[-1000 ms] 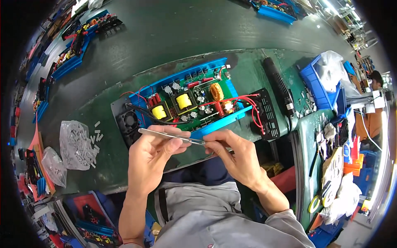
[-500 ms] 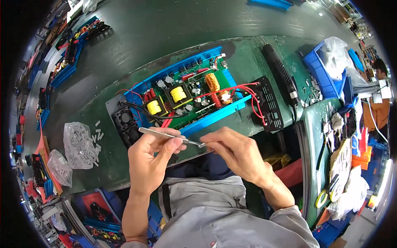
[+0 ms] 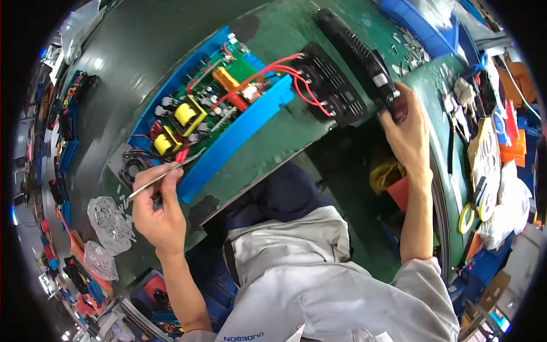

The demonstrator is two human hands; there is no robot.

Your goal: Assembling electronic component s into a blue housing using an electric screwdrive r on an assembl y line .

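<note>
My left hand [image 3: 159, 211] pinches slim metal tweezers [image 3: 149, 187] between thumb and fingers. Their tip points over the near left end of a blue open-topped metal case [image 3: 236, 139]. Inside it lies a green circuit board [image 3: 246, 69] with two yellow-wound transformers [image 3: 188, 115] and a copper-wound coil [image 3: 226, 78]. Red wires run from the board to a black slotted end plate [image 3: 336, 85] lying on the bench. My right hand [image 3: 411, 128] is at the rear end of a black electric screwdriver [image 3: 356, 48], thumb and fingers apart around it; a firm grip does not show.
A clear bag of small pale pieces [image 3: 111, 225] lies at left, near another clear bag [image 3: 101, 259]. A blue bin [image 3: 419, 25] stands at far right, with loose pieces [image 3: 409, 51] beside it. Tape rolls [image 3: 466, 218] lie at right. The bench's front edge runs before me.
My hands have moved apart: the left, still with the tweezers, to the case's left end, the right across to the screwdriver. The whole view has turned and shifted.
</note>
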